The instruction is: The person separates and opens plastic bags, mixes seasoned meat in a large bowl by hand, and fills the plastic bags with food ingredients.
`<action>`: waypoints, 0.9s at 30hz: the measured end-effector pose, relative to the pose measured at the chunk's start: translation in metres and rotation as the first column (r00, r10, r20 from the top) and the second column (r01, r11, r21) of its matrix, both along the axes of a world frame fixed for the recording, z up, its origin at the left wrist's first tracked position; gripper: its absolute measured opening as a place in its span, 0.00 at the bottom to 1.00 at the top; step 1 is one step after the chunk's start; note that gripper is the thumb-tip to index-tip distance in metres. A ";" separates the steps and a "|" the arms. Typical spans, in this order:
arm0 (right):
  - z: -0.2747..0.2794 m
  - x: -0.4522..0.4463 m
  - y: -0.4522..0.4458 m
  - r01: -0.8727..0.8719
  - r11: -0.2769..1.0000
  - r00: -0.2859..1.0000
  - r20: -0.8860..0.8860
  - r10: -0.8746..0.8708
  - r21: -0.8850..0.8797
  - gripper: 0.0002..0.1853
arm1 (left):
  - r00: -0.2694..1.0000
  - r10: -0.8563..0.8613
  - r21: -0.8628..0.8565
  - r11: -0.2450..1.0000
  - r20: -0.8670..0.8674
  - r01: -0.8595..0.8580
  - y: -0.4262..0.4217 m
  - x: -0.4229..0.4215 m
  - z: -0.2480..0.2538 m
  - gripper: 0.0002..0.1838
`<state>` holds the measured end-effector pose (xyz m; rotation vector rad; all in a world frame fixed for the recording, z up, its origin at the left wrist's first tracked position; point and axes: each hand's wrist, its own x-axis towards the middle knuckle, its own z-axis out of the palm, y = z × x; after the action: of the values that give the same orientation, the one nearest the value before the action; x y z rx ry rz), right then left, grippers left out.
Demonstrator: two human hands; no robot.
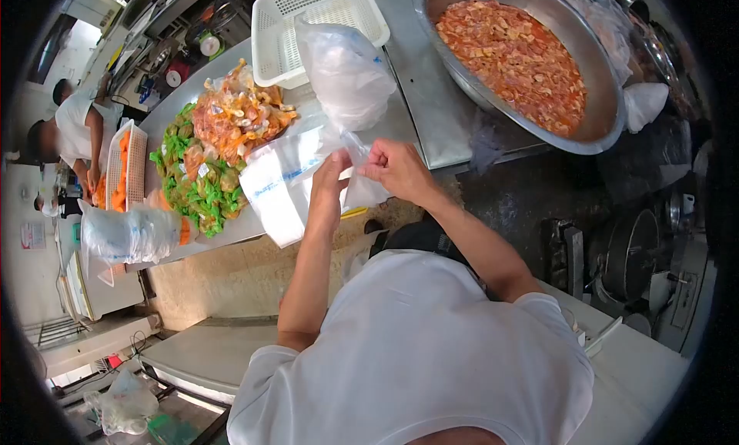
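Observation:
Close to the table's front edge, my left hand (329, 185) and my right hand (398, 170) are near each other, fingers pinched on thin clear plastic. The plastic is part of a clear plastic bag (356, 148) stretched between them. Just beyond lies a bulging whitish plastic bag (346, 71); whether it is the same bag as the film in my fingers, I cannot tell. Beneath my left hand, a stack of flat white bags with blue print (273, 195) overlaps the table edge. My fingertips are partly hidden by the film.
A white perforated basket (269, 21) stands behind the bags. To the right, a large metal basin (600, 122) holds sliced meat in red sauce. Orange-tied packets (239, 110) and green-tied packets (173, 156) pile up left, beside stacked clear bags (127, 233). A person (81, 129) works at far left.

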<state>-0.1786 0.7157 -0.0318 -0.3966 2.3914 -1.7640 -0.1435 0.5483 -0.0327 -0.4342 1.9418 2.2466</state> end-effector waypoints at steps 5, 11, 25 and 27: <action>0.003 -0.002 0.010 -0.141 0.990 0.978 -0.150 0.143 0.025 0.15 | 0.997 -0.068 0.135 0.988 -0.042 0.073 0.000 -0.004 0.000 0.20; 0.041 -0.070 0.089 0.610 0.776 0.612 -0.528 -0.588 -0.157 0.09 | 0.921 -0.274 0.721 0.574 -0.277 0.387 -0.015 0.005 0.065 0.20; 0.088 -0.035 0.090 0.436 0.837 0.877 -0.054 -0.478 -0.331 0.19 | 0.934 0.334 0.247 0.922 -0.127 -0.297 -0.065 -0.043 -0.028 0.15; 0.087 -0.034 0.081 0.468 0.829 0.859 -0.062 -0.508 -0.307 0.19 | 0.928 0.371 0.339 0.875 -0.016 -0.345 -0.023 -0.031 0.003 0.15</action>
<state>-0.2126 0.7966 0.0547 0.0923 2.4993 -2.3849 -0.1743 0.5251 -0.0294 -0.7159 1.5664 2.7979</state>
